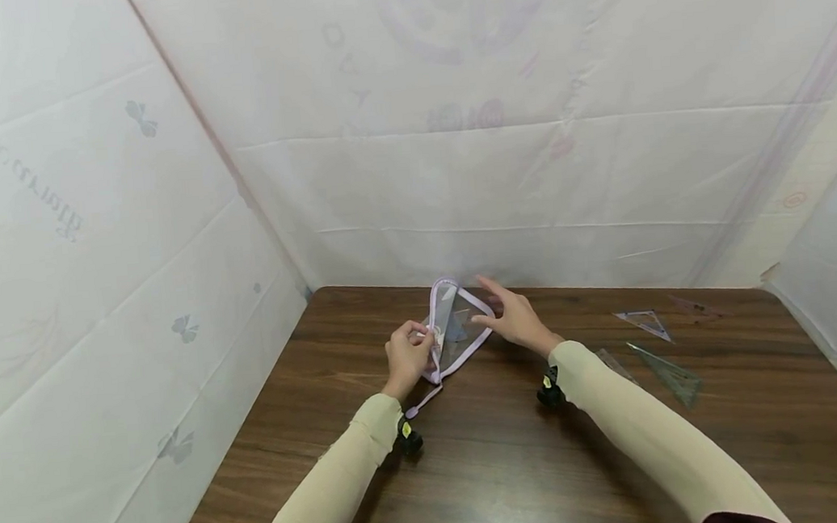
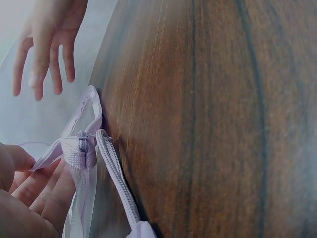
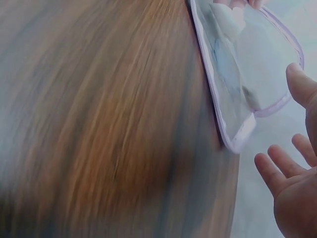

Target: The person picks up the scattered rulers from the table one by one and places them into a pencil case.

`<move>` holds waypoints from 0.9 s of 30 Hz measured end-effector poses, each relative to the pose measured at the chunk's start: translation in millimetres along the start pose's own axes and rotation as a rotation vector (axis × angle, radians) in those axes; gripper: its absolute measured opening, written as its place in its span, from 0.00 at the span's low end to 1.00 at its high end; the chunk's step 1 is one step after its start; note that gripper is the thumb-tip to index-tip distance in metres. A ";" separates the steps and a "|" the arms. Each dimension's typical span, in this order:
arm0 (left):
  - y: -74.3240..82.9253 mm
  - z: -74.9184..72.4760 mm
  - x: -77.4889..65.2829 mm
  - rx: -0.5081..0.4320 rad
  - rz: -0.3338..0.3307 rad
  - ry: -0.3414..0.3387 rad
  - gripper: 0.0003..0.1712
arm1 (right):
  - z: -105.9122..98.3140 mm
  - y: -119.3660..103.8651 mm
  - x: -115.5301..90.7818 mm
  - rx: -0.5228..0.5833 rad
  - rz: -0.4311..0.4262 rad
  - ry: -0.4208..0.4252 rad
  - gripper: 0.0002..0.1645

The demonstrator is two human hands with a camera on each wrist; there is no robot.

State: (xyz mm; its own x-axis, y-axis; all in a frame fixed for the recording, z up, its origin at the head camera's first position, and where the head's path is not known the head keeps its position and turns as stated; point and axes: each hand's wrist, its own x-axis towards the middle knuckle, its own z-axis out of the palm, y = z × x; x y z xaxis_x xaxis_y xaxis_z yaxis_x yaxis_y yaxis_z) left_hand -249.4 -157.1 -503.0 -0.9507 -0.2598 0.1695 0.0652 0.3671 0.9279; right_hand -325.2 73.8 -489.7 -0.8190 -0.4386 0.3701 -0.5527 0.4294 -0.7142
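Pinching clear pouch (image 1: 466,355) by edge with left hand (image 1: 408,353); grasping nothing with right hand (image 1: 515,317); advisably holding edge taut, avoiding snagging cord (image 2: 119,181).

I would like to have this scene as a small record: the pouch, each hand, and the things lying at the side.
Pouch: see-through, lilac-edged; a bluish piece visible inside
Pull cord: lilac, hanging from the zip
Left hand: pinches the pouch's edge
Right hand: fingers spread, by the pouch's other side; contact unclear
On the right of the table: greenish triangle, blue-edged triangle, reddish piece
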 end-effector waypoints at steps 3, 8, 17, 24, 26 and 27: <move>-0.8 0.3 0.1 -0.006 -0.002 -0.004 0.04 | -7.0 1.5 -4.8 -0.033 0.005 -0.012 0.50; 0.2 0.2 -0.4 -0.018 -0.001 -0.015 0.04 | -17.5 3.3 -11.9 -0.080 0.010 -0.035 0.52; 2.3 0.2 -0.4 -0.021 -0.015 -0.038 0.03 | -32.5 7.5 -24.3 -0.146 -0.003 -0.042 0.52; 4.8 -0.6 -0.2 -0.028 -0.041 -0.046 0.03 | -47.0 11.3 -37.0 -0.156 -0.002 -0.056 0.51; 4.9 -0.7 -1.0 -0.035 -0.046 -0.049 0.03 | -51.2 12.8 -41.4 -0.163 0.006 -0.062 0.51; 4.9 -0.8 -1.5 -0.036 -0.047 -0.050 0.03 | -53.2 13.5 -43.6 -0.170 0.008 -0.066 0.51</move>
State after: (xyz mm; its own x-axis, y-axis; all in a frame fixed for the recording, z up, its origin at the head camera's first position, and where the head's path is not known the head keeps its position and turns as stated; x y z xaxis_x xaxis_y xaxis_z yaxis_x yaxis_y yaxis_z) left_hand -247.5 -155.6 -498.5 -0.9669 -0.2303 0.1098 0.0305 0.3229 0.9459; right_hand -305.1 140.8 -483.9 -0.8144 -0.4835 0.3209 -0.5692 0.5580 -0.6038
